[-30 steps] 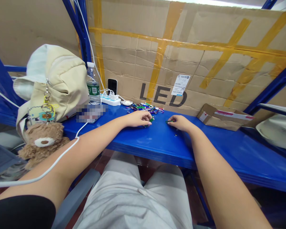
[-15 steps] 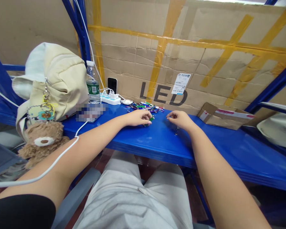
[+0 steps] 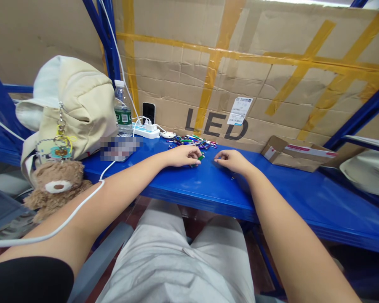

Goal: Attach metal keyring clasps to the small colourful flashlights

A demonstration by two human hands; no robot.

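Observation:
My left hand rests on the blue shelf with its fingers curled around a small green clip. My right hand lies a short way to the right of it, fingers pinched together; whatever is in them is hidden. Just behind both hands lies a pile of small coloured clips. A tiny dark piece sits on the shelf by my right wrist.
A water bottle, a white power strip and a cream bag with a teddy bear stand at the left. A flat cardboard box lies at the right. A taped cardboard wall closes the back.
My right hand rose slightly off the shelf, then shifted left toward my left hand. The green bit seen at its fingertips a second ago no longer shows. My left hand stayed put.

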